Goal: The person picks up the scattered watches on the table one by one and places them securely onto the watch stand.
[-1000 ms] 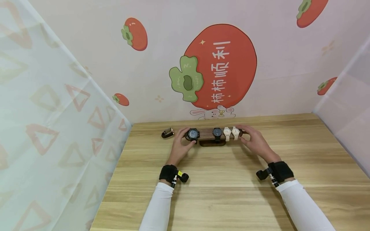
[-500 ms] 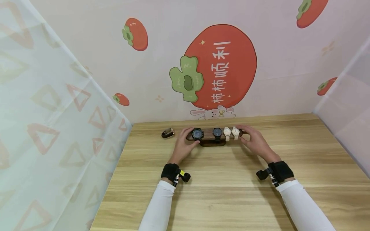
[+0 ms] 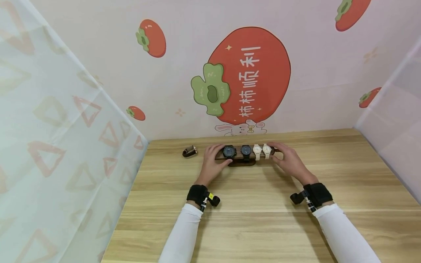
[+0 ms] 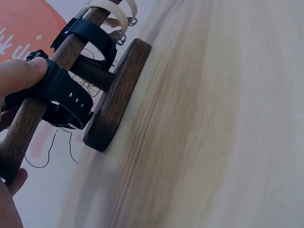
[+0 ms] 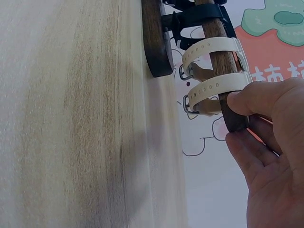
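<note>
A dark wooden watch stand [image 3: 241, 164] stands near the back of the table, its horizontal bar carrying several watches. My left hand [image 3: 209, 167] pinches the chunky black watch [image 3: 229, 151] at the left part of the bar; its thumb lies on the black strap [image 4: 61, 90] in the left wrist view. Just right of it is a second black watch [image 3: 246, 150], then two cream watches [image 3: 257, 149] side by side. With thumb and fingers, my right hand [image 3: 291, 165] grips the bar's right end [image 5: 232, 118], beside the outer cream strap [image 5: 218, 84].
A brown watch [image 3: 189, 151] with a dark strap lies on the wooden table [image 3: 250, 226], left of the stand. Behind the table rises a backdrop [image 3: 177, 91] printed with persimmons, and a patterned side panel [image 3: 65, 146] stands at the left.
My left hand has slid the chunky black watch rightward along the bar, nearer the second black watch. The right hand keeps its hold on the bar's end.
</note>
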Action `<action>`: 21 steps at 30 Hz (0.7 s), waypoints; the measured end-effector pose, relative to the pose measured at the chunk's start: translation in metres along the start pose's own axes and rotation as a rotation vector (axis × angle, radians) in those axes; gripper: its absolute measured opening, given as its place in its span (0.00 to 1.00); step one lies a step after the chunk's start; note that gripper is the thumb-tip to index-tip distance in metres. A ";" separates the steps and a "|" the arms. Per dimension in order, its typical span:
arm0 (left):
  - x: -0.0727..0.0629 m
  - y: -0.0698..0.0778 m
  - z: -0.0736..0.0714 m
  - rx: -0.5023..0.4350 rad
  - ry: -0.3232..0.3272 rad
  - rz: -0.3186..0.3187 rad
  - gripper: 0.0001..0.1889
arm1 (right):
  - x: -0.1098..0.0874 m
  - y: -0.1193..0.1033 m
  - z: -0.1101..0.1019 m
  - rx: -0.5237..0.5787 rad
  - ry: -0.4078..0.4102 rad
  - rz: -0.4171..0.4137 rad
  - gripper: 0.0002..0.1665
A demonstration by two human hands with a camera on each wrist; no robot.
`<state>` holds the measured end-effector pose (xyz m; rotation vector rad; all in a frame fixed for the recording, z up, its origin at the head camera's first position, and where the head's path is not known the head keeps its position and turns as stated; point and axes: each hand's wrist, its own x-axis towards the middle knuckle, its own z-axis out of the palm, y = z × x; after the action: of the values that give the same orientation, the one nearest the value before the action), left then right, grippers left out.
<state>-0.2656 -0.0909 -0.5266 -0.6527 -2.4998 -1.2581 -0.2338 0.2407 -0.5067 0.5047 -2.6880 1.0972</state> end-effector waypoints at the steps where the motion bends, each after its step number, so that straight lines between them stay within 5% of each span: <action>1: 0.001 0.001 0.001 0.010 -0.004 -0.001 0.35 | 0.000 0.000 0.000 0.001 -0.001 0.001 0.34; 21: 0.003 0.009 0.009 0.129 -0.019 -0.031 0.36 | 0.001 0.003 0.001 0.002 0.003 0.007 0.34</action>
<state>-0.2642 -0.0777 -0.5246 -0.5997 -2.5903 -1.0946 -0.2358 0.2420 -0.5094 0.4948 -2.6885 1.1021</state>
